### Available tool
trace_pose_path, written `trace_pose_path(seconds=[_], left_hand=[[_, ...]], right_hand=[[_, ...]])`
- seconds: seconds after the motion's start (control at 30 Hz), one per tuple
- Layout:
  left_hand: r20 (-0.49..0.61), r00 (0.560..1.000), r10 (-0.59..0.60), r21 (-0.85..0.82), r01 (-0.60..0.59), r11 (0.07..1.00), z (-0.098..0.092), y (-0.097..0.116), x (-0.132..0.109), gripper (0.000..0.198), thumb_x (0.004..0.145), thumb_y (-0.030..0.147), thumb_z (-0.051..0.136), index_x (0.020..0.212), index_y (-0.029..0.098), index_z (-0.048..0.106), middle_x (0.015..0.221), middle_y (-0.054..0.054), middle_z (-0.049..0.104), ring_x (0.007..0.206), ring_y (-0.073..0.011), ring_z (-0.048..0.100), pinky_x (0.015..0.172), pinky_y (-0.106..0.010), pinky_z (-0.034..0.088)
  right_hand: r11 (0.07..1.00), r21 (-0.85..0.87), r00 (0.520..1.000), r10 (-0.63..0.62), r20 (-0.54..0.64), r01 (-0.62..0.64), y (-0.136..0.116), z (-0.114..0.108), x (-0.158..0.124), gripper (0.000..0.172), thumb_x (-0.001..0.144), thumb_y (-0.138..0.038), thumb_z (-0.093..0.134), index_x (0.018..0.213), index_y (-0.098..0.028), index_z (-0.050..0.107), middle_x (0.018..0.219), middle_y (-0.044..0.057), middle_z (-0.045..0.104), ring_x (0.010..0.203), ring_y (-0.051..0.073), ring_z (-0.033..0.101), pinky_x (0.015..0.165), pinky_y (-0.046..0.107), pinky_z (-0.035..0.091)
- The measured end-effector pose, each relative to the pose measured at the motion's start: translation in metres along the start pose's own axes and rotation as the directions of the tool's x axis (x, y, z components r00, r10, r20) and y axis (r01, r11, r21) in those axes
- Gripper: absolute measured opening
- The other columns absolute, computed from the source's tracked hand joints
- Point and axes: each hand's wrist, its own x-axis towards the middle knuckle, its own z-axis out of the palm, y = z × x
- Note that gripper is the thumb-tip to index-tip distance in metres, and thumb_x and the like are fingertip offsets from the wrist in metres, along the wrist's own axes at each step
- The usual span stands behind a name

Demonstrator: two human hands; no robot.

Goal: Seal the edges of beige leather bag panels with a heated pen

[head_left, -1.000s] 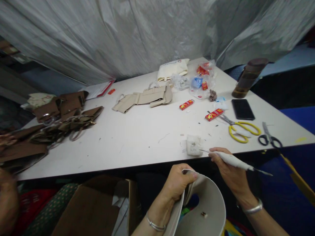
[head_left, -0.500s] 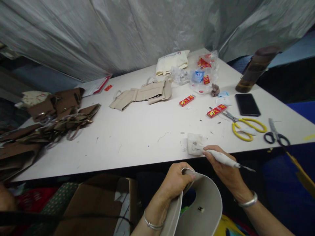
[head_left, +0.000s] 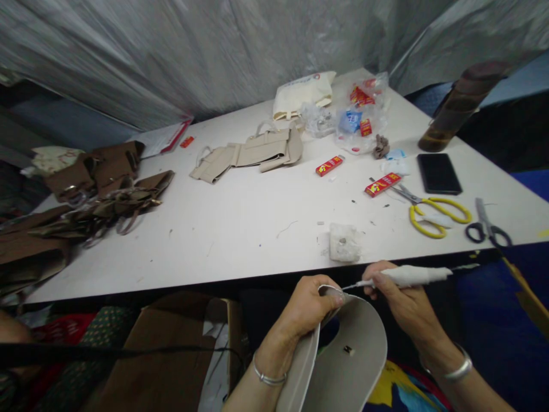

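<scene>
My left hand (head_left: 306,306) pinches the upper edge of a light grey bag piece (head_left: 360,343), which curves open below it and has a small metal fitting inside. In my right hand (head_left: 398,303) is a white-wrapped tool with a thin metal tip (head_left: 416,276), gripped like a pen. Its tip points left and reaches the edge of the bag piece close to my left thumb; whether it touches I cannot tell. On the table edge just above lies a white pad (head_left: 344,243) with a dark spot.
Yellow-handled scissors (head_left: 440,214), black-handled scissors (head_left: 489,229), a phone (head_left: 440,174) and a dark bottle (head_left: 463,109) are on the right. Beige bag pieces (head_left: 257,151) lie mid-table, brown bags (head_left: 103,171) at left. A cardboard box (head_left: 171,349) stands below; another person's arm (head_left: 12,337) shows far left.
My right hand has moved the white-wrapped tool's tip from the white pad down to the edge of the bag piece. My left hand keeps its hold; the view has shifted slightly.
</scene>
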Motion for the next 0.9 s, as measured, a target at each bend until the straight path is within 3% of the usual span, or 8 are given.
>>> trace_pose_path(seconds=[0.23,0.53,0.73,0.9], left_hand=[[0.013,1.000,-0.010,0.014,0.009,1.000,0.003,0.003,-0.003,0.019,0.065,0.028,0.077,0.077,0.015,0.071,0.061,0.001,0.060,0.056,-0.0120,0.050,0.055,-0.025,0.037],[0.025,1.000,-0.017,-0.022,0.017,1.000,0.008,0.000,-0.002,0.020,0.064,0.031,0.076,0.075,0.016,0.070,0.059,0.001,0.059,0.054,-0.0122,0.048,0.053,-0.026,0.036],[0.018,1.000,-0.020,-0.003,0.020,1.000,0.013,-0.003,0.000,0.017,0.061,0.028,0.074,0.072,0.015,0.070,0.059,0.000,0.059,0.054,-0.0119,0.047,0.054,-0.027,0.035],[0.038,0.999,-0.022,-0.079,0.025,0.997,0.017,-0.008,0.001,0.018,0.058,0.028,0.076,0.069,0.016,0.068,0.055,0.002,0.055,0.050,-0.0102,0.041,0.051,-0.026,0.030]], right_hand=[[0.997,-0.069,0.997,0.043,0.059,-0.039,0.002,0.002,-0.010,0.032,0.101,-0.050,0.065,0.087,-0.021,0.071,0.070,0.001,0.067,0.061,0.015,0.062,0.057,0.023,0.052],[0.966,-0.254,0.986,-0.009,0.168,0.052,-0.006,-0.004,-0.006,0.032,0.105,-0.045,0.058,0.083,-0.022,0.064,0.066,-0.002,0.058,0.062,0.016,0.056,0.060,0.027,0.045],[0.964,-0.252,0.976,-0.028,0.215,0.083,-0.011,0.000,0.008,0.034,0.105,-0.042,0.056,0.078,-0.021,0.063,0.064,-0.003,0.056,0.059,0.015,0.053,0.059,0.028,0.042],[0.972,-0.233,0.975,0.046,0.215,0.006,-0.012,0.005,0.010,0.042,0.104,-0.047,0.056,0.072,-0.021,0.059,0.061,-0.003,0.054,0.057,0.014,0.052,0.057,0.027,0.041]])
